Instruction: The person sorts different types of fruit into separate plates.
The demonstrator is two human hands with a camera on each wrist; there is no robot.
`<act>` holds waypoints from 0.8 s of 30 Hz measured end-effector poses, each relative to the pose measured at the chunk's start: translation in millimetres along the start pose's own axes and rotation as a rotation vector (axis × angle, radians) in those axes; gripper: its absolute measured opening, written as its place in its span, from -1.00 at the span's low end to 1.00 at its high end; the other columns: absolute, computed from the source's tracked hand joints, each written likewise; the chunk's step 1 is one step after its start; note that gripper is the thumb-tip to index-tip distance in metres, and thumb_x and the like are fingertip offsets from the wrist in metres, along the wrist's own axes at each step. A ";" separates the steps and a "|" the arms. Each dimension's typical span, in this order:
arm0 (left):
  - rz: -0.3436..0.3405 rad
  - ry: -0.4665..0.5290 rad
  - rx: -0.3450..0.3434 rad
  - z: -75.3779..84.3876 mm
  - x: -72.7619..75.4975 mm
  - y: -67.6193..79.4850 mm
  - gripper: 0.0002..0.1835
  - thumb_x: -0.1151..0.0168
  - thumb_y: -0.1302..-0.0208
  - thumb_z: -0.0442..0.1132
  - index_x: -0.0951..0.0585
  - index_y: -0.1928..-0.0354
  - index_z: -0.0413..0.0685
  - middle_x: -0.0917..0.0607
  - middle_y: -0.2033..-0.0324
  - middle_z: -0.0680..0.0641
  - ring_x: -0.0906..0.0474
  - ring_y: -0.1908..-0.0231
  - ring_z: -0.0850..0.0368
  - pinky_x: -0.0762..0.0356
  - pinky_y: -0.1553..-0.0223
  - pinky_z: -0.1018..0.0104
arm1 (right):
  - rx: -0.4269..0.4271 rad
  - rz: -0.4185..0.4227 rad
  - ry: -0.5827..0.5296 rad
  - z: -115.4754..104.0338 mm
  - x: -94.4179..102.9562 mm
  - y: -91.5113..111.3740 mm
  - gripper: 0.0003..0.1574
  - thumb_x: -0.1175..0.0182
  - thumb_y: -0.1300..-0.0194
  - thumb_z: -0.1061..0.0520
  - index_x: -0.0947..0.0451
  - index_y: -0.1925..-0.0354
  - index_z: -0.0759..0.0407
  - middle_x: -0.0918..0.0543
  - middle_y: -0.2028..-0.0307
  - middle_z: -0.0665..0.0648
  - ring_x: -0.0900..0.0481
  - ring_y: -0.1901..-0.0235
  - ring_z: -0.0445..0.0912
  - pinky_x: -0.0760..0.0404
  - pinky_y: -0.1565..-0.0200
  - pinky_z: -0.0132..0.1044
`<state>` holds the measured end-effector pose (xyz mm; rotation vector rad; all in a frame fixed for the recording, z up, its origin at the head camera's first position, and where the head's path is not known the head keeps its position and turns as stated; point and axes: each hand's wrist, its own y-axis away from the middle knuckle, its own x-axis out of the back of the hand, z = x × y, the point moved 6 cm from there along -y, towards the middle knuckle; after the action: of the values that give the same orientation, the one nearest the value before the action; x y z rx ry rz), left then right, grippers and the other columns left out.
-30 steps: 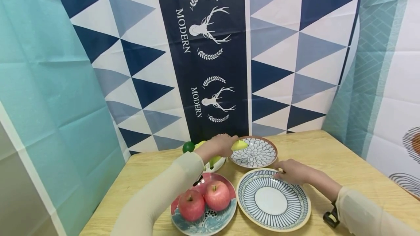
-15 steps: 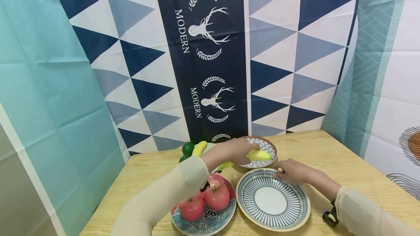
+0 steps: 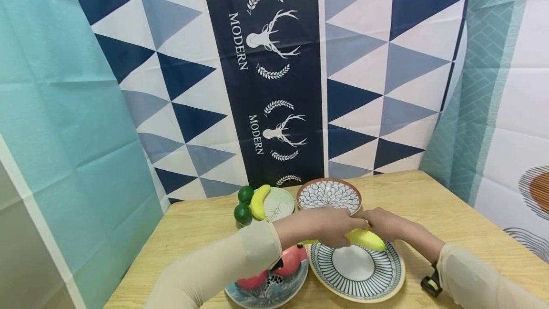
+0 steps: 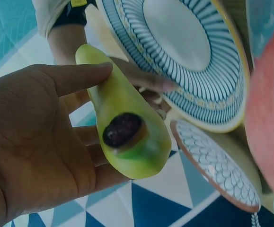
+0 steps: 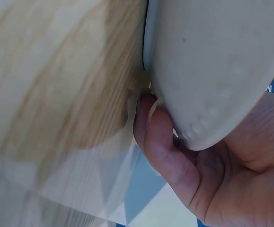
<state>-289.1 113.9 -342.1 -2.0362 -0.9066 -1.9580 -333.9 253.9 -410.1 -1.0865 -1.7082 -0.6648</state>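
Left fingers (image 4: 109,177) curl round a banana (image 4: 122,97); right fingers (image 5: 163,142) pinch a plate (image 3: 353,263).

Curtains (image 3: 360,51) around a wooden table (image 3: 399,192) form a booth.

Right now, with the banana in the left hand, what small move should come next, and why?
Probably lower the banana onto the striped plate with the left hand: in the head view, the banana overlaps the plate's far side, and the right hand grips the plate, perhaps steadying it.
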 end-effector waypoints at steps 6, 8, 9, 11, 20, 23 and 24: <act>-0.067 -0.020 -0.047 17.6 -15.0 -3.7 -0.26 -0.33 -0.50 -0.04 -0.26 -0.60 0.55 -0.39 -0.48 0.25 -0.32 -0.38 0.41 -0.37 -0.32 0.41 | 0.022 -0.006 -0.002 -3.5 -1.1 -1.3 -0.64 -0.30 -0.48 0.14 -0.68 -0.17 0.22 -0.75 0.14 0.06 -0.58 0.28 -0.14 -0.62 0.17 -0.12; -0.080 -0.040 -0.074 22.8 -20.0 -4.8 -0.28 -0.31 -0.50 -0.04 -0.28 -0.59 0.53 -0.36 -0.50 0.27 -0.27 -0.41 0.44 -0.32 -0.34 0.45 | 0.025 -0.009 -0.005 -4.2 -1.1 -1.5 -0.66 -0.32 -0.46 0.16 -0.68 -0.15 0.20 -0.73 0.18 0.02 -0.55 0.30 -0.18 -0.58 0.22 -0.17; -0.086 -0.052 -0.090 25.5 -22.2 -5.5 -0.30 -0.31 -0.51 -0.04 -0.29 -0.58 0.52 -0.35 -0.50 0.27 -0.25 -0.41 0.44 -0.31 -0.34 0.47 | 0.026 -0.010 0.000 -4.3 -1.2 -1.6 -0.66 -0.33 -0.46 0.15 -0.68 -0.15 0.20 -0.73 0.20 0.01 -0.55 0.31 -0.18 -0.58 0.23 -0.18; -0.099 -0.054 -0.110 29.8 -27.0 -7.0 -0.31 -0.30 -0.51 -0.05 -0.30 -0.58 0.50 -0.37 -0.49 0.23 -0.28 -0.39 0.43 -0.30 -0.33 0.48 | 0.025 -0.006 0.014 -4.0 -1.2 -1.8 -0.64 -0.35 -0.44 0.15 -0.68 -0.15 0.21 -0.73 0.19 0.02 -0.56 0.30 -0.18 -0.59 0.21 -0.16; -0.144 -0.026 -0.139 41.9 -41.3 -15.7 -0.29 -0.24 -0.55 -0.06 -0.22 -0.62 0.49 -0.51 -0.35 0.21 -0.38 -0.32 0.43 -0.30 -0.32 0.49 | 0.012 0.004 0.025 -4.3 0.1 -2.9 -0.68 -0.38 -0.42 0.09 -0.70 -0.07 0.19 -0.73 0.23 -0.02 -0.56 0.32 -0.18 -0.58 0.23 -0.16; -0.139 -0.013 -0.136 42.9 -44.4 -17.5 -0.29 -0.24 -0.54 -0.09 -0.21 -0.61 0.47 -0.53 -0.33 0.21 -0.37 -0.32 0.42 -0.32 -0.30 0.49 | 0.012 0.006 0.027 -4.6 1.0 -3.2 -0.68 -0.38 -0.42 0.09 -0.70 -0.07 0.19 -0.74 0.21 0.00 -0.60 0.28 -0.16 -0.60 0.19 -0.11; -0.141 -0.006 -0.134 43.0 -45.4 -17.8 -0.29 -0.23 -0.54 -0.09 -0.21 -0.61 0.46 -0.53 -0.34 0.21 -0.36 -0.33 0.42 -0.32 -0.30 0.49 | 0.014 0.008 0.030 -4.5 1.1 -3.3 -0.68 -0.39 -0.42 0.09 -0.70 -0.07 0.19 -0.74 0.20 0.01 -0.60 0.27 -0.15 -0.61 0.18 -0.09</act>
<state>-259.9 136.8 -395.5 -2.1027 -0.9702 -2.1408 -335.1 249.2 -407.2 -1.0674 -1.6797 -0.6602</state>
